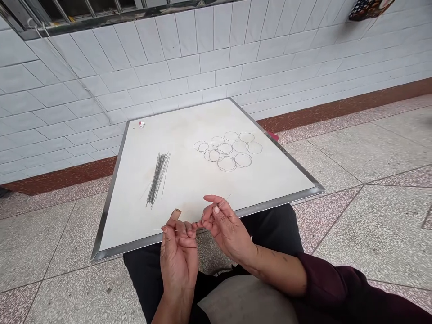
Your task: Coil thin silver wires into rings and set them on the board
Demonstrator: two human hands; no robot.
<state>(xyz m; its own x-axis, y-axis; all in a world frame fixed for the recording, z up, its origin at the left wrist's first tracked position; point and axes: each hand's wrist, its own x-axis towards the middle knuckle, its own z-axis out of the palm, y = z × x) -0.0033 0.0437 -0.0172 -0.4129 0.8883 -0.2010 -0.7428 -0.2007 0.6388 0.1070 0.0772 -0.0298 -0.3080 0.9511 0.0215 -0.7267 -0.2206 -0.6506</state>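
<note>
Close together above the near edge of a white table, my two hands pinch a very thin wire. My left hand has its thumb against the curled fingers, and tan tape wraps the tip of one raised finger. In my right hand the thumb presses on the fingers, with the index finger stretched to the left. Faint wire ends stick out past both hands; the middle is hidden by the fingers. A bundle of straight dark wires lies left of centre. Several overlapping wire rings lie flat to the right.
A small red-and-white object sits at the table's far left corner. Metal edging borders the tabletop. Behind stands a white tiled wall with a barred window. My knees are under the near edge.
</note>
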